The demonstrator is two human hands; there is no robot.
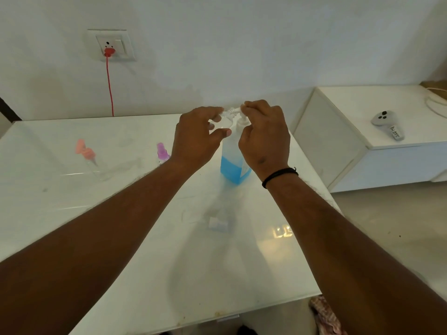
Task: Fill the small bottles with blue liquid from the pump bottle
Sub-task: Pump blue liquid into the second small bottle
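While I hold the small clear bottle (pixel 226 117) up with my left hand (pixel 196 136), thumb and fingers curled around its body, its open neck sits just at the white nozzle of the pump bottle (pixel 234 163). My right hand (pixel 263 139) lies over the pump head (pixel 242 122), fingers curled on the top and around the spout, so both hands are closed on something.

The pump bottle stands on the white glass table (pixel 121 238), between my two wrists, with blue liquid only in its lower part. I judge it is rather light now and can tip when I press, so the push must go straight down.

The small bottle looks like thin plastic, very light and smooth. I think it is best to take it around the middle of the body, not by the neck, and not to squeeze hard, because it may bend or slip when it gets wet.

Farther left on the table stand two more small bottles, one with a pink sprayer cap (pixel 84 151) and one with a purple sprayer cap (pixel 161 151). I cannot tell if they hold liquid.
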